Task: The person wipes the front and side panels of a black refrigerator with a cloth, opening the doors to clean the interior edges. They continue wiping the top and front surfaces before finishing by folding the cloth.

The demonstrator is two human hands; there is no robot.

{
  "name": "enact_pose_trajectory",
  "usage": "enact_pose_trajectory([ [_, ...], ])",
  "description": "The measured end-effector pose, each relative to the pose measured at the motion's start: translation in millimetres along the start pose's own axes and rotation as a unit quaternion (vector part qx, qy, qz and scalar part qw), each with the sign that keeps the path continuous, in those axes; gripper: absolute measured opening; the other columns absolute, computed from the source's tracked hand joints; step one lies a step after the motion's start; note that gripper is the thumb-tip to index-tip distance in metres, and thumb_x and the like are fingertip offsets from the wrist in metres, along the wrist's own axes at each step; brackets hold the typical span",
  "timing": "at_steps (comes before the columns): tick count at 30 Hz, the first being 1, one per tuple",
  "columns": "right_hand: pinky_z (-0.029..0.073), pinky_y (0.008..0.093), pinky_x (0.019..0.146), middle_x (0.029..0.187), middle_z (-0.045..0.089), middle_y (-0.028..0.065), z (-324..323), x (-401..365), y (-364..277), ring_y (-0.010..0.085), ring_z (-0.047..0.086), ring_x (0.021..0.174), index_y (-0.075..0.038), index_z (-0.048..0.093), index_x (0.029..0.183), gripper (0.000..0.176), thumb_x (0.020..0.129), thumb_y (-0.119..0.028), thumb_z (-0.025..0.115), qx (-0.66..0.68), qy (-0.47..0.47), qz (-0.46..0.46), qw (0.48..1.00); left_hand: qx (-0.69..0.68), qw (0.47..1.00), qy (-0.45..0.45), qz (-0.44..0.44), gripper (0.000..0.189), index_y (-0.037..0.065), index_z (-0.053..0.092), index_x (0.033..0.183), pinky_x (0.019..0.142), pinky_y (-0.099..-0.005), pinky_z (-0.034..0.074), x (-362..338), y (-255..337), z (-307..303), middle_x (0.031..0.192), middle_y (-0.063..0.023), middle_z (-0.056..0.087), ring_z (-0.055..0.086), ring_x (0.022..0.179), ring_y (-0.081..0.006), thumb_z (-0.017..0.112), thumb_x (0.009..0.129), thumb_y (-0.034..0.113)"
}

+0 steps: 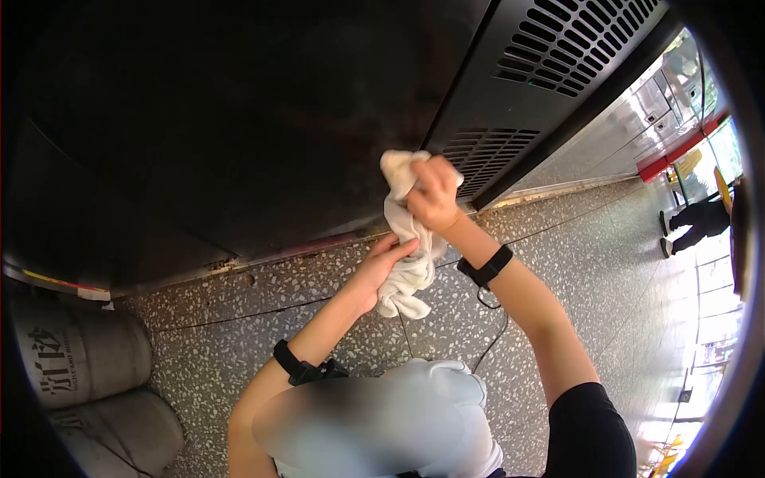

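A twisted white cloth hangs between my two hands in the middle of the head view, close to the lower corner of a large black cabinet. My right hand is closed around its upper part, near the vent slots on the cabinet's side. Lower down, my left hand grips the cloth's middle, thumb laid across it and the other fingers behind the folds. The loose lower end droops over the speckled floor.
Two grey metal kegs stand at the lower left. A thin dark cable shows below my right wrist. Speckled floor stretches right, past a steel panel, towards a person in dark trousers.
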State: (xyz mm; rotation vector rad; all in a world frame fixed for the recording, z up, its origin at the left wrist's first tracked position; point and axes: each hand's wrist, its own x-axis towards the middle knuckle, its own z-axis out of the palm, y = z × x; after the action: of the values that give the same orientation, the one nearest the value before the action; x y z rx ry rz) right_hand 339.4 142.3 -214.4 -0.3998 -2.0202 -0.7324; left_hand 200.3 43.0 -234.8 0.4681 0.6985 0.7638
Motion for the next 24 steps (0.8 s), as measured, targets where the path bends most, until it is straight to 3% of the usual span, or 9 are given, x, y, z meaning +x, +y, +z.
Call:
enact_pose_trajectory([
  [3,0.046,0.0401,0.079,0.106,0.054,0.0107,3.4,-34.2,-23.4,0.0262,0.051,0.095,-0.007,0.057,0.07,0.019,0.053,-0.014,0.062,0.023,-0.139,-0.011,0.99,0.017,0.998,0.026,-0.047,0.033,0.008,0.051,0.114,0.074,-0.0289,0.052,-0.3,-22.6,-13.5,0.1,-0.0044,0.06,0.061,0.089,-0.0136,0.06,0.085,0.022],
  [6,0.044,0.0396,0.08,0.107,0.053,0.0111,-1.0,-32.5,-27.3,0.0266,0.051,0.096,-0.006,0.058,0.072,0.023,0.052,-0.014,0.063,0.007,-0.167,0.008,0.986,0.041,0.996,0.049,-0.062,0.036,0.006,0.051,0.114,0.075,-0.0285,0.052,-9.2,-32.5,-22.0,0.103,-0.0051,0.06,0.061,0.09,-0.0139,0.061,0.085,0.022],
  [11,0.042,0.0381,0.076,0.11,0.051,0.0134,-16.6,82.2,-5.4,0.0297,0.051,0.093,-0.003,0.059,0.074,0.032,0.044,-0.012,0.066,-0.122,0.04,0.112,0.985,0.049,0.998,0.02,0.023,0.036,0.006,0.051,0.114,0.077,-0.0266,0.051,-27.8,5.5,-7.7,0.102,-0.0047,0.06,0.061,0.088,-0.0128,0.062,0.084,0.022],
  [14,0.042,0.0394,0.074,0.106,0.053,0.0139,-2.3,131.7,-12.0,0.0302,0.051,0.092,-0.003,0.059,0.07,0.028,0.044,-0.011,0.064,-0.117,0.114,0.107,0.981,0.023,0.997,0.017,0.065,0.03,0.006,0.052,0.111,0.077,-0.0268,0.051,-36.4,32.0,-2.4,0.101,-0.0039,0.06,0.06,0.087,-0.0116,0.06,0.086,0.02],
  [17,0.045,0.0345,0.075,0.108,0.053,0.0106,23.6,102.0,-29.4,0.0253,0.051,0.094,-0.005,0.06,0.07,0.019,0.053,-0.012,0.063,-0.042,0.056,0.005,0.998,0.002,0.998,0.037,0.057,0.027,0.007,0.053,0.109,0.077,-0.0268,0.051,-38.5,31.2,-17.1,0.098,-0.0034,0.061,0.061,0.086,-0.0116,0.059,0.086,0.019],
  [19,0.044,0.0311,0.078,0.109,0.052,0.0074,46.3,66.2,-50.9,0.021,0.05,0.096,-0.005,0.06,0.076,0.016,0.064,-0.015,0.065,0.026,-0.034,-0.08,0.996,-0.009,0.997,0.056,0.049,0.027,0.007,0.053,0.109,0.076,-0.0268,0.051,-36.6,15.1,-32.8,0.098,-0.0034,0.061,0.061,0.086,-0.012,0.059,0.086,0.019],
  [22,0.041,0.0297,0.083,0.111,0.051,0.0033,59.4,32.7,-78.2,0.0158,0.048,0.1,-0.007,0.059,0.087,0.019,0.076,-0.021,0.062,0.03,-0.146,-0.101,0.984,0.034,0.994,0.105,-0.018,0.029,0.006,0.052,0.112,0.075,-0.0274,0.052,-38.9,-12.4,-56.0,0.1,-0.0046,0.061,0.062,0.087,-0.0129,0.058,0.086,0.018],
  [24,0.041,0.0307,0.084,0.11,0.051,0.0034,56.3,33.8,-79.4,0.0157,0.049,0.099,-0.007,0.059,0.086,0.019,0.075,-0.021,0.062,0.021,-0.152,-0.087,0.984,0.048,0.992,0.11,-0.028,0.031,0.005,0.052,0.113,0.075,-0.0275,0.052,-47.3,-21.8,-61.0,0.101,-0.0053,0.061,0.062,0.087,-0.0133,0.058,0.086,0.019],
])
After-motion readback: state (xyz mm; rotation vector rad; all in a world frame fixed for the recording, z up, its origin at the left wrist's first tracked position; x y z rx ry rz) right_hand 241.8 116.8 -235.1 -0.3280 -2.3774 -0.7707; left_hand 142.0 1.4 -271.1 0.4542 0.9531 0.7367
